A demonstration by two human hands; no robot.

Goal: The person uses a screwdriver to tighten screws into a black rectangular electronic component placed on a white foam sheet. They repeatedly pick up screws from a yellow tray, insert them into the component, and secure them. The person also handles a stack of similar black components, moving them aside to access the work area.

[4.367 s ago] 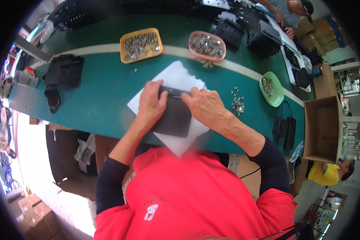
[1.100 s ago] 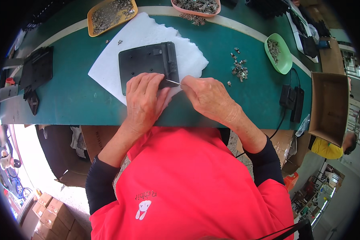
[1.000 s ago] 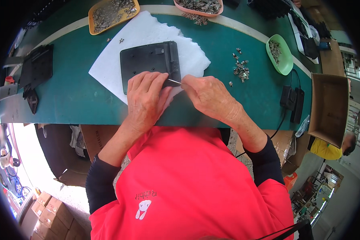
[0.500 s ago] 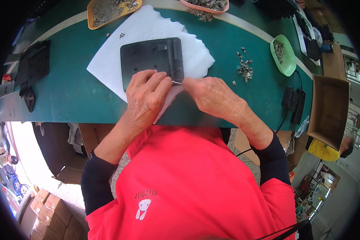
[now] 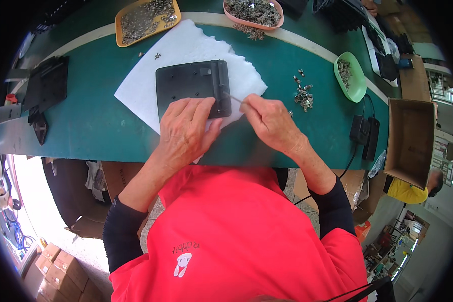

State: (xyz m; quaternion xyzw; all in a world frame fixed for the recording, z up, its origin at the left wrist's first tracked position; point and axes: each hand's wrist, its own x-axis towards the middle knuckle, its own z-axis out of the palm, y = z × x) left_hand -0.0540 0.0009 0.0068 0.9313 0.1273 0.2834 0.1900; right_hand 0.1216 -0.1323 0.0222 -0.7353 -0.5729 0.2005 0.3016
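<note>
A flat black plastic panel point(image 5: 189, 83) with a raised bar along its right side lies on a white foam sheet point(image 5: 138, 93). My left hand point(image 5: 183, 126) rests across the panel's near edge, fingers stretched out together and thumb apart. Closed fingers of my right hand point(image 5: 274, 121) pinch a thin metal tool point(image 5: 236, 98), whose far end reaches the raised bar. Whether it is tweezers or a rod, I cannot tell. Small metal clips point(image 5: 303, 95) lie loose on the green table, to the right of the foam.
Small metal parts fill a yellow tray point(image 5: 120, 34), a pink tray point(image 5: 277, 24) and a green tray point(image 5: 360, 85). Black plastic parts point(image 5: 50, 85) stand at left. A black power adapter point(image 5: 360, 130) and cardboard box point(image 5: 412, 143) are at right. Another person point(image 5: 410, 190) is beyond.
My right hand has moved right and away from my left, with the tool's end now farther up the bar. My left hand's fingers have straightened onto the panel. The whole view has shifted slightly.
</note>
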